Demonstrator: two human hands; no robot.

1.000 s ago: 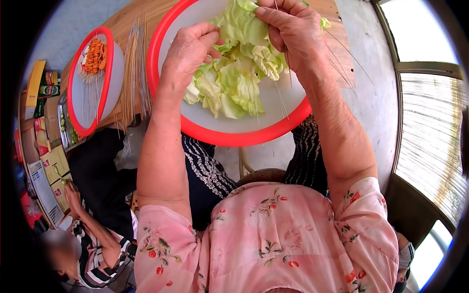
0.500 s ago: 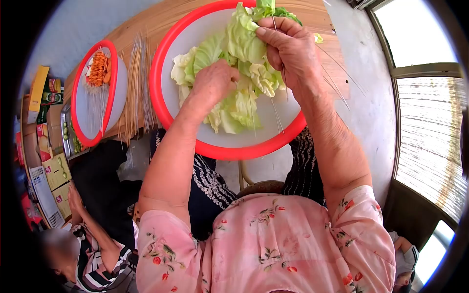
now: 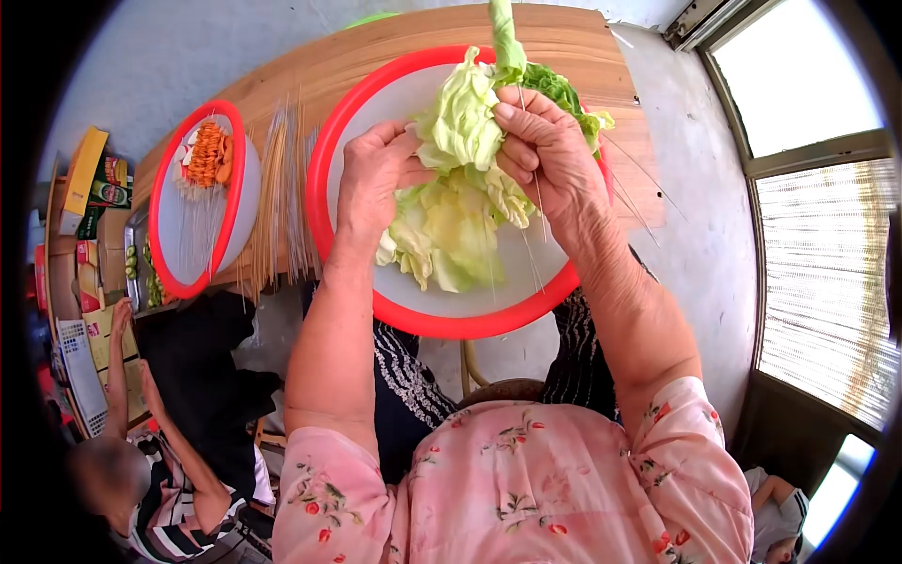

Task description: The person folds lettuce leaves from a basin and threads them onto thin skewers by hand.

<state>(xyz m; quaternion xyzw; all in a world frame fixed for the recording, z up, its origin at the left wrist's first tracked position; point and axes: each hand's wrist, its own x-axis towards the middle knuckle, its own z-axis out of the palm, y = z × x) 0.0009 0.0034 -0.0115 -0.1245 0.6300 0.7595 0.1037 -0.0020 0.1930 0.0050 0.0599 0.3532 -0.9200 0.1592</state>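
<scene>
A white basin with a red rim [image 3: 474, 325] holds pale green cabbage leaves [image 3: 451, 230]. My right hand [image 3: 554, 155] pinches a thin metal skewer [image 3: 537, 193], with folded leaves [image 3: 508, 47] threaded above the fingers. At the upper left of the basin, my left hand [image 3: 376, 174] has its fingers curled at the edge of a crumpled leaf [image 3: 463, 117], which hangs between both hands. Other skewers stick out below the leaves. Darker green leaves [image 3: 554, 86] lie past my right hand at the back rim.
Left of the basin, a smaller red-rimmed basin [image 3: 160, 211] holds skewered orange pieces beside a row of loose skewers [image 3: 272, 202] on the wooden table [image 3: 376, 42]. More skewers jut over the table's right edge. A co-worker [image 3: 178, 470] sits at lower left, near boxes.
My left hand has gone from the loose leaves in the basin to the leaf beside my right hand. The view has shifted, so the table sits lower. The co-worker's hands have moved apart.
</scene>
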